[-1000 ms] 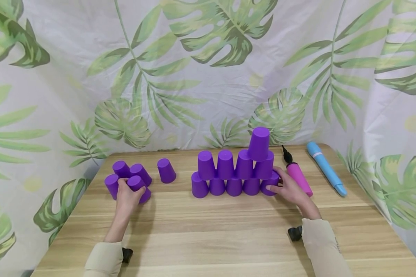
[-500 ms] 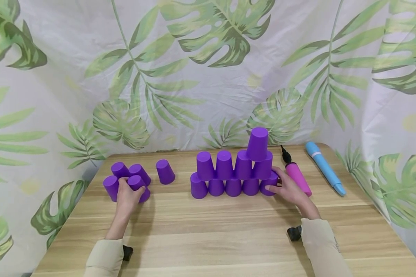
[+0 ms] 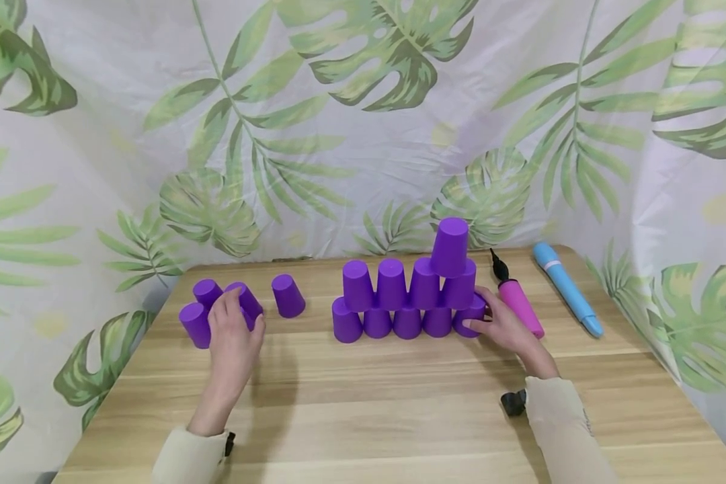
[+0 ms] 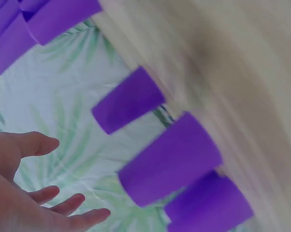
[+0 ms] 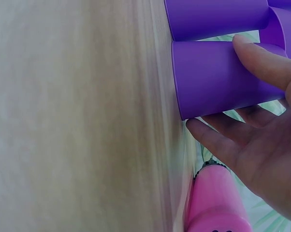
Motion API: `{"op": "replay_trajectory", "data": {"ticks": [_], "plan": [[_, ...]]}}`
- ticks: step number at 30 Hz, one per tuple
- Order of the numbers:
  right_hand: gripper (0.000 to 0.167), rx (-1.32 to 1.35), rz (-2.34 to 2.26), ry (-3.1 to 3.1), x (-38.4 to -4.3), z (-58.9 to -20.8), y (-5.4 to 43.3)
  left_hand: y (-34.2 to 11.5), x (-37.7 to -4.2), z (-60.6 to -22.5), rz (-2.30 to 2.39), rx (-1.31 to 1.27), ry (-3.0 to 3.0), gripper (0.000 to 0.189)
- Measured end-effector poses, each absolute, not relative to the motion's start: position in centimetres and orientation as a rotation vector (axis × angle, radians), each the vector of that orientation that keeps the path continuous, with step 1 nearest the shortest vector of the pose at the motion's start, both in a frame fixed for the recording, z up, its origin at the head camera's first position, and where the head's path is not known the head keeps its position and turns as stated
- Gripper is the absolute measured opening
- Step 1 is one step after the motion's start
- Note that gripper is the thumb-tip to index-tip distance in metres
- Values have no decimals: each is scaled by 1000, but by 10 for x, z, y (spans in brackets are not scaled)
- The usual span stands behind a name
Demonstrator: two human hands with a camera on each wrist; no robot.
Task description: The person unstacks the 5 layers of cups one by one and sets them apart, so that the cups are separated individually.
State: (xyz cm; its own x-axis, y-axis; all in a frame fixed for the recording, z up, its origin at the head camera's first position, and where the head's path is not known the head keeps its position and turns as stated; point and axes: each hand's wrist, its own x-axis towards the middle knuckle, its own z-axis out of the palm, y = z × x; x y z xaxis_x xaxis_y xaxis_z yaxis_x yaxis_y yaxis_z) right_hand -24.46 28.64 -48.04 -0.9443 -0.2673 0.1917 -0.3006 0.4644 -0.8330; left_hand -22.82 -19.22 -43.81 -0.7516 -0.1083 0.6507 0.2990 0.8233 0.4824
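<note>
In the head view, my left hand (image 3: 234,346) hovers over the near side of a cluster of upturned purple cups (image 3: 195,327). The left wrist view shows its fingers (image 4: 90,217) spread, nothing between them, apart from a purple cup (image 4: 169,159). Part of the cluster is hidden behind this hand. My right hand (image 3: 511,329) holds the rightmost bottom cup (image 5: 218,79) of a cup wall, thumb on one side and fingers on the other. That wall has a bottom row, a second row (image 3: 391,286) above it, and a single cup (image 3: 450,247) on top at the right.
A lone purple cup (image 3: 288,296) stands between cluster and wall. Right of the wall lie a pink hand pump (image 3: 520,309) with a black nozzle and a light blue tube-shaped object (image 3: 567,289). A leaf-print cloth (image 3: 314,134) hangs behind the wooden table (image 3: 363,417).
My left hand has let go of the front cup in the cluster and lifted toward me, its fingers opening. The right hand keeps its hold on the bottom cup.
</note>
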Motion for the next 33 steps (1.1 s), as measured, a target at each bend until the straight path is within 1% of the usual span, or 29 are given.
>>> {"op": "replay_trajectory", "data": {"ticks": [8,17,23,26,33], "plan": [[66,539,1505,-2666,-245,-479,286,-158,-235,-413,-955,-291,-2208,51],[66,521,1522,-2656,-244,-479,285,-93,-251,-361,-1199,-494,-2141,48],[67,523,1531,-2640,-241,-481,285,-42,-264,-343,-1327,-668,-2191,61],[67,532,1517,-2641,-240,-481,284,-20,-267,-341,-1382,-693,-2253,67],[68,546,1528,-2628,-242,-478,284,23,-275,-337,-1534,-747,-2341,73]]}}
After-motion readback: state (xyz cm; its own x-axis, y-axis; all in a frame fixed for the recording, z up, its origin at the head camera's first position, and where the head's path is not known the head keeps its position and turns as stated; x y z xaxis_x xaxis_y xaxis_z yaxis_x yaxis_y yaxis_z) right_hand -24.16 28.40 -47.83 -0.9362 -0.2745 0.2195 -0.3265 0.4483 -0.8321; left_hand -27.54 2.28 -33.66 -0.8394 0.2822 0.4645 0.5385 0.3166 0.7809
